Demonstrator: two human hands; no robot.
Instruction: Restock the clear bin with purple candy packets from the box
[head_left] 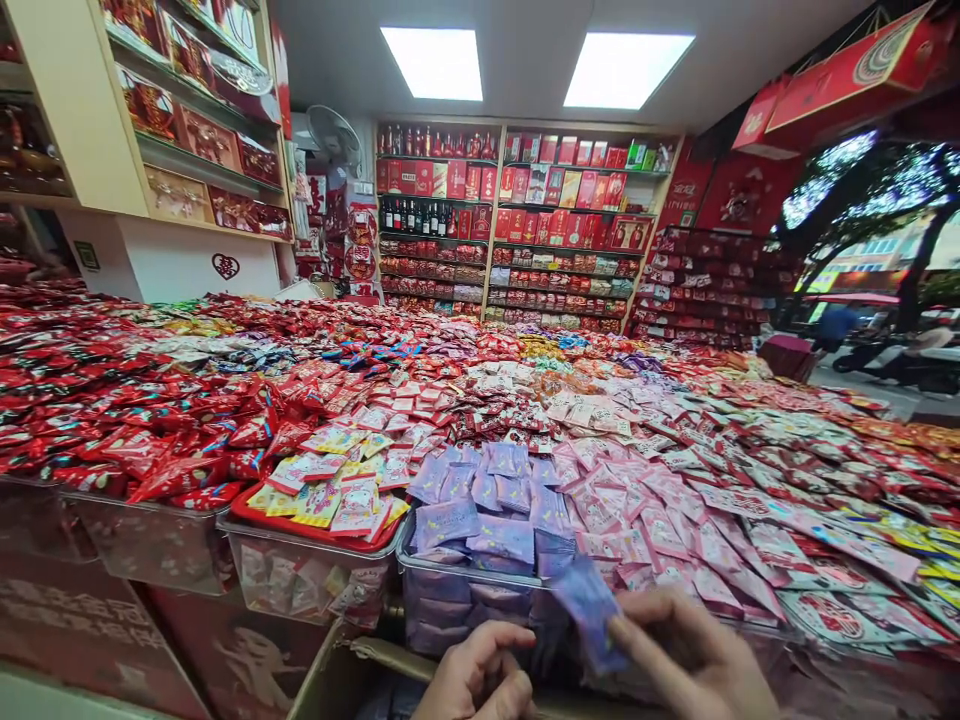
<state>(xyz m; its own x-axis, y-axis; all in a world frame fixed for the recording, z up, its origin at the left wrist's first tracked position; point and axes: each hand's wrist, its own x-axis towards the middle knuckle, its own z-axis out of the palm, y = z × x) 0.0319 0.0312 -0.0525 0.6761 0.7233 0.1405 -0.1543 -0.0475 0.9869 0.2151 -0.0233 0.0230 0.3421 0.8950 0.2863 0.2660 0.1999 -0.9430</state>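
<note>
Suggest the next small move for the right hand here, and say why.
Probably, the right hand should set its purple packet on the similar purple packets in the clear bin: it pinches the packet by one edge, close to the bin's near right corner, and the colours match.

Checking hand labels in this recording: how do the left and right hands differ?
The right hand pinches a purple packet; the left hand shows nothing held. The left hand sits before the clear tub; the right hand, farther right, is nearer the pink packets. Both are bare.
</note>
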